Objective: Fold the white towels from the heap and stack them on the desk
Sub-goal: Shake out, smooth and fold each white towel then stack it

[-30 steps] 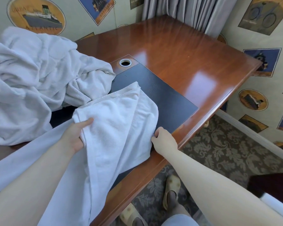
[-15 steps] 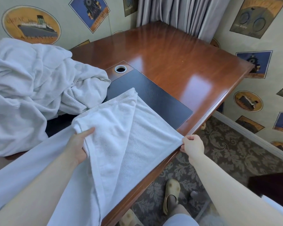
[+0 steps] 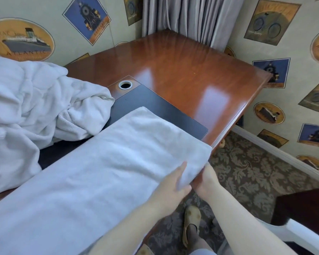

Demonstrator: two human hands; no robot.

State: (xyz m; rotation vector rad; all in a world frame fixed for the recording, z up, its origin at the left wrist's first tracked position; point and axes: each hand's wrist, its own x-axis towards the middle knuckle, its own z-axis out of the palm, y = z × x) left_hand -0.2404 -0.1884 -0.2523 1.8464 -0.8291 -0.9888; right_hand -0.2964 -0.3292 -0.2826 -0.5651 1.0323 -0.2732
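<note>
A long white towel (image 3: pixel 103 173) lies doubled lengthwise along the front edge of the desk (image 3: pixel 182 70), its far end resting on the black desk pad (image 3: pixel 155 103) and its near end running out of view at the lower left. Laid parallel to that edge, it gives the person a straight line to square the fold against.

Both hands meet at the towel's front-right corner, where it just overhangs the desk's front edge. The left hand (image 3: pixel 175 183) lies on top with fingers nearly straight and flat on the cloth, seemingly pressing the layers down so they stay aligned. The right hand (image 3: pixel 207 178) comes up from beneath the edge; its fingers are hidden under the towel, so I cannot tell whether they pinch the hem or only support it.

The heap of unfolded towels (image 3: pixel 35 111) sits bunched at the desk's left side, against the wall, near enough for the next pull. The polished right half of the desk, toward its far corner by the curtain (image 3: pixel 182 17), looks the likely place for the stack; no folded towel shows there yet.
</note>
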